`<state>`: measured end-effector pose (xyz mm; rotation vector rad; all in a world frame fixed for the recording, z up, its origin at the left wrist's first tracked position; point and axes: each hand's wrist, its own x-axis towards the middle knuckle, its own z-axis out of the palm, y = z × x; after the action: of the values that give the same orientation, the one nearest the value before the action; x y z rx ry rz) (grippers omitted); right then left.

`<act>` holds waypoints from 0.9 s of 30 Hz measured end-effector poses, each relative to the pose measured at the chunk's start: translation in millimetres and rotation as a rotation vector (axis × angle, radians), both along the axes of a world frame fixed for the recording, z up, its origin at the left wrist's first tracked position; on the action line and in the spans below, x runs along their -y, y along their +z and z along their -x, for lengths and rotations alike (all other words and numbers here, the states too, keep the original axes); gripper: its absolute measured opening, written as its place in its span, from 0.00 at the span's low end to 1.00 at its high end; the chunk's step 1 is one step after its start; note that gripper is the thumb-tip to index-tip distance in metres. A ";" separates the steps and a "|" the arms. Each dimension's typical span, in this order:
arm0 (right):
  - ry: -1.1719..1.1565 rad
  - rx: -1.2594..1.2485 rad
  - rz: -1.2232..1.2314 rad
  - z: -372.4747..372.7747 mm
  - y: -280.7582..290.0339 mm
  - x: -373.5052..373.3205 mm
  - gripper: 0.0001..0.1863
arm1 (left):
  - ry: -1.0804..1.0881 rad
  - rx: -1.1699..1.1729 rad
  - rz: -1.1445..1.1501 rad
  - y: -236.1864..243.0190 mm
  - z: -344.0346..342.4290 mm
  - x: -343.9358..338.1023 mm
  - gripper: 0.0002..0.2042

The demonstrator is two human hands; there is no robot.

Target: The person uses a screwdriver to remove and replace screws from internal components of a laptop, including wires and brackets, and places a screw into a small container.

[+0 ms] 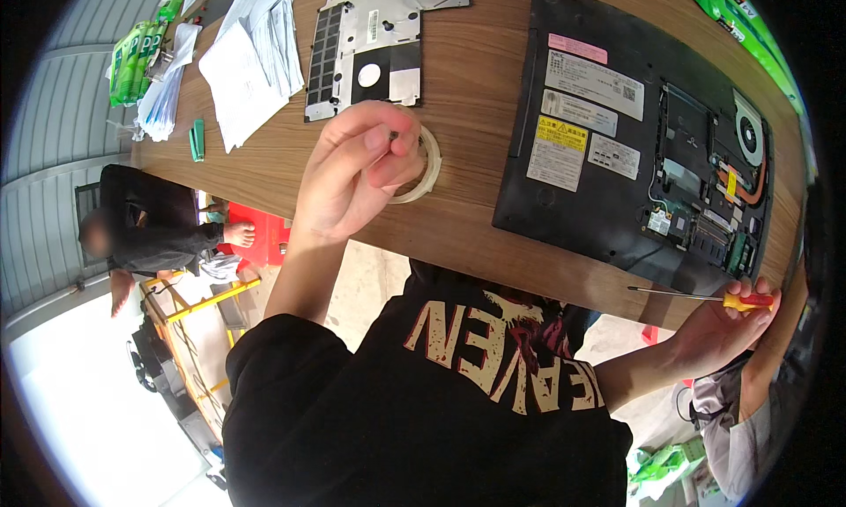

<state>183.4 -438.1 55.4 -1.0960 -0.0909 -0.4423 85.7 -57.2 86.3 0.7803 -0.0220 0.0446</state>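
My left hand (357, 167) is raised over the table's near edge, its fingertips pinched round a tiny dark screw-like piece (393, 136). Partly behind that hand lies a roll of pale tape (429, 172). At the right, my right hand (718, 324) holds a screwdriver (747, 302) by its red and yellow handle, the thin shaft pointing left. A black laptop (520, 176) rests upside down between and beyond my hands, labels on its underside. Its right part is uncovered, showing a fan (749, 132), a copper heat pipe and circuit boards.
A removed bottom cover (366, 48) lies beyond my left hand. Farther left are white papers (251, 75), a green stapler (196, 141) and green packs (137, 62). Another person (150, 220) sits at the left; someone's grey sleeve (745, 445) shows at lower right.
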 end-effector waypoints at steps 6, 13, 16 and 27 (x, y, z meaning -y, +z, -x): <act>-0.035 -0.019 0.011 -0.5 1.2 -4.7 0.20 | -0.041 -0.008 0.098 0.1 -2.9 -0.1 0.10; 0.006 -0.016 -0.025 -0.2 1.3 -7.2 0.20 | 0.005 -0.060 0.124 2.1 -2.0 -1.3 0.06; 0.023 -0.006 -0.083 0.1 -2.1 -1.8 0.20 | 0.016 -0.094 0.109 3.2 -4.1 -0.8 0.05; 0.151 0.020 -0.328 10.5 20.2 -23.4 0.19 | -0.146 -0.237 -0.354 13.3 -39.1 74.9 0.16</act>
<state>172.9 -414.7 75.6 -0.7563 -0.1139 -0.3193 124.8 -132.1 99.6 1.1320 0.1413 -0.1955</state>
